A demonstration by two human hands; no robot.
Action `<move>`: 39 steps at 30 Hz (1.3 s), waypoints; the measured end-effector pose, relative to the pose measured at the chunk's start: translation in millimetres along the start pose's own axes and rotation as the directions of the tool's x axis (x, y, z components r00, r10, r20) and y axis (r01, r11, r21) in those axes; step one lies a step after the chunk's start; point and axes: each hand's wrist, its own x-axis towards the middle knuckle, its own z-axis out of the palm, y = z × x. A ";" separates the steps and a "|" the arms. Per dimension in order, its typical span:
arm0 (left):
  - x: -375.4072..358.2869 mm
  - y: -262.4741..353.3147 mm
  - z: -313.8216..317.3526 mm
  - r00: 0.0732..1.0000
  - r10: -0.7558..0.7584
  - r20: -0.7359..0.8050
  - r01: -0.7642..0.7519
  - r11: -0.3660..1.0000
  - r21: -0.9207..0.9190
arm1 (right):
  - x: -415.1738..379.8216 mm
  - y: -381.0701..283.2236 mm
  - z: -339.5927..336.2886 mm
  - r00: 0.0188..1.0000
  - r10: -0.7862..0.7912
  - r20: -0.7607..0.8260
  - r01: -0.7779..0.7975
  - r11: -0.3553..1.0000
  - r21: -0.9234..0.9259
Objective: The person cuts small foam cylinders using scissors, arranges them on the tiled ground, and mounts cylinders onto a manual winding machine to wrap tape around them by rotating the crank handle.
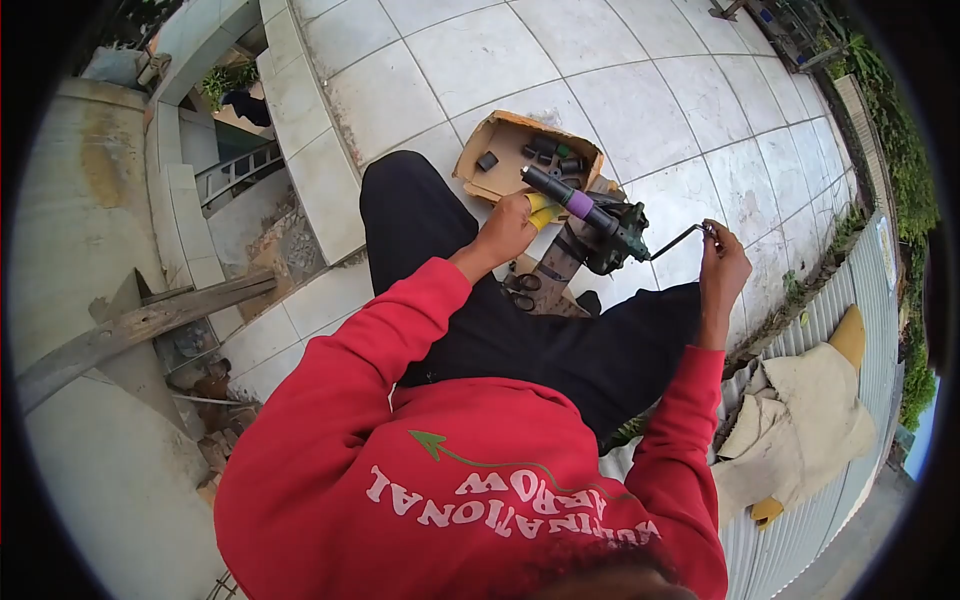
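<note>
Between my knees stands a dark hand-cranked machine (622, 238), with a long black spindle (545, 184) pointing to the upper left and a purple band (579, 205) around it. My left hand (508, 228) is closed on a yellow two-pronged piece (543, 212) just below the spindle; its kind is not clear. Out to the right, the fingers of my right hand (722, 258) pinch the end of the bent metal crank (678, 243). Below the machine, black-handled scissors (524, 290) lie on a worn board (552, 278).
A torn cardboard box (480, 178) beyond the machine holds several black cylindrical parts (555, 155). White floor tiles (640, 90) stretch ahead. At the right, a beige cloth (800, 410) lies over corrugated metal sheet (850, 480). A wooden beam (150, 325) juts out at the left.
</note>
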 end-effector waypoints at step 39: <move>0.7 -5.6 3.9 1.000 -0.001 -0.023 0.002 1.000 0.021 | -104.4 -44.7 -71.5 0.887 0.204 0.415 -0.258 0.963 0.079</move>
